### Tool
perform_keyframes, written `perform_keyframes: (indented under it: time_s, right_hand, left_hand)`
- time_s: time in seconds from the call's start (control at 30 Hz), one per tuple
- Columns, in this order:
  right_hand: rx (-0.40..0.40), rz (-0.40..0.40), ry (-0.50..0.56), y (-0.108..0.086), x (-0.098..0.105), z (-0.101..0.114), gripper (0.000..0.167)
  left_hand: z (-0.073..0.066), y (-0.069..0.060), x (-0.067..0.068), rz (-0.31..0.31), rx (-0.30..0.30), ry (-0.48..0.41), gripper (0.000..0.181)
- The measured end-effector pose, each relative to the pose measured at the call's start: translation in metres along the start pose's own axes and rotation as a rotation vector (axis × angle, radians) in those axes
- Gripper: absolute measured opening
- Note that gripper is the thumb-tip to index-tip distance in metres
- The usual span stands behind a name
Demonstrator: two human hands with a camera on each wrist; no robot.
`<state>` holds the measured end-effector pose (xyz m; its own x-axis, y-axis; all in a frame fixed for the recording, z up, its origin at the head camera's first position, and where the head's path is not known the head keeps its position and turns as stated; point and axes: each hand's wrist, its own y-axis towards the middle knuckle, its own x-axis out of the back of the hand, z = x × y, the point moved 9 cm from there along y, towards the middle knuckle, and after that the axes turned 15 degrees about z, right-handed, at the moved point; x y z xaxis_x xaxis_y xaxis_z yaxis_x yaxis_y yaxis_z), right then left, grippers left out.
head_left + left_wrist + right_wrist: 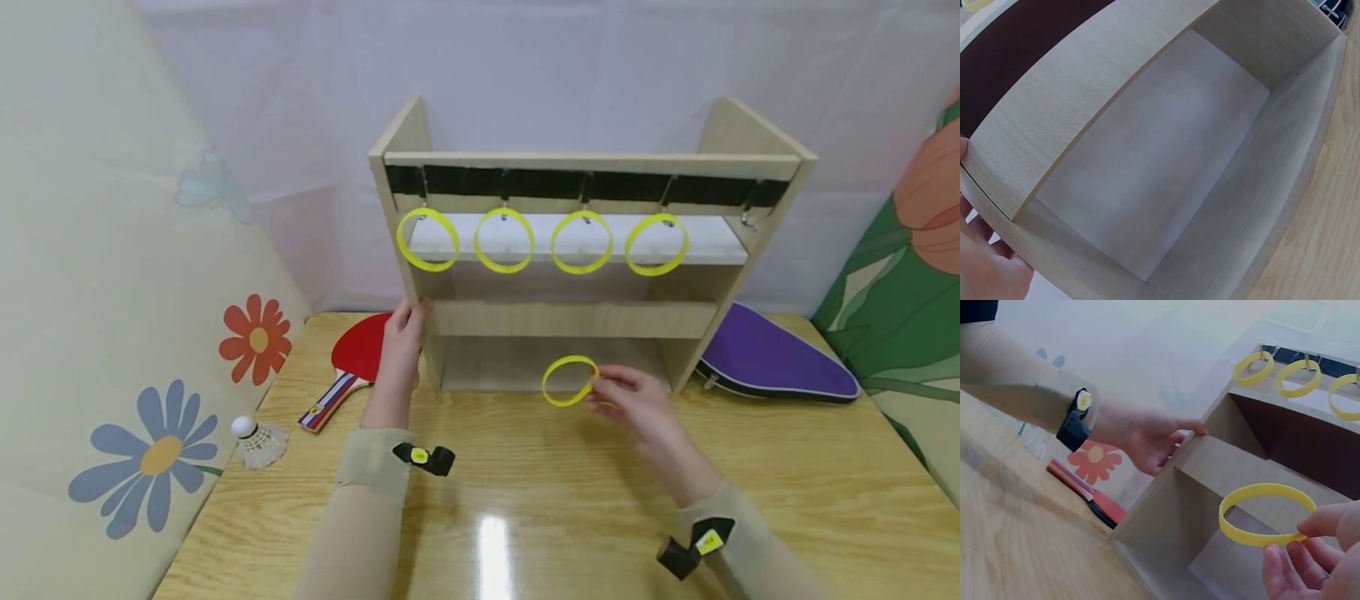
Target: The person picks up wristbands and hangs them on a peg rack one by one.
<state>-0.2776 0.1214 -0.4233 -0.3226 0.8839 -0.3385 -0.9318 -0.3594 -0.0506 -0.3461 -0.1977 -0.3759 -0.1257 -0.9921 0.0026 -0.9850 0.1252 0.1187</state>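
My right hand (633,402) pinches a yellow silicone wristband (567,359) between thumb and fingers, in front of the small wooden shelf's (573,319) lower compartment. In the right wrist view the held wristband (1249,538) is a plain loop, tilted nearly flat. My left hand (403,346) grips the shelf's left side panel, its thumb over the front edge and its fingers on the outer face. Several similar wristbands (455,242) hang from metal hooks along a black strip (547,182) near the shelf's top. The rightmost hook (747,220) carries nothing.
Left of the shelf lie a red table tennis bat (360,346) and a shuttlecock (260,442). A purple bat case (776,358) rests against the right side. All stand on a wood-grain table (487,467), with cloth-covered walls around it.
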Motion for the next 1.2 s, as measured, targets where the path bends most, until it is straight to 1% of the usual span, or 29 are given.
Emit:
perform_keyframes:
  time_s: [0.13, 0.27, 0.57, 0.77, 1.2]
  right_hand:
    - [0.025, -0.013, 0.000, -0.006, 0.005, 0.014, 0.022]
    - [0.058, -0.004, 0.014, -0.011, 0.008, 0.027, 0.028]
    - [0.140, -0.004, 0.099, -0.019, 0.017, 0.049, 0.032]
    - [0.195, 0.003, 0.142, -0.024, 0.025, 0.062, 0.030]
    - [0.310, -0.006, 0.197, -0.040, 0.041, 0.102, 0.021]
  left_hand:
    - [0.001, 0.000, 0.000, 0.005, 0.005, -0.005, 0.046]
    - [0.002, 0.001, 0.001, 0.008, 0.010, -0.007, 0.046]
    - [0.003, 0.001, 0.001, 0.006, 0.012, -0.007, 0.046]
    - [0.005, 0.002, 0.000, 0.017, 0.014, -0.014, 0.046]
    - [0.004, 0.002, 0.000, 0.008, 0.023, -0.003, 0.045]
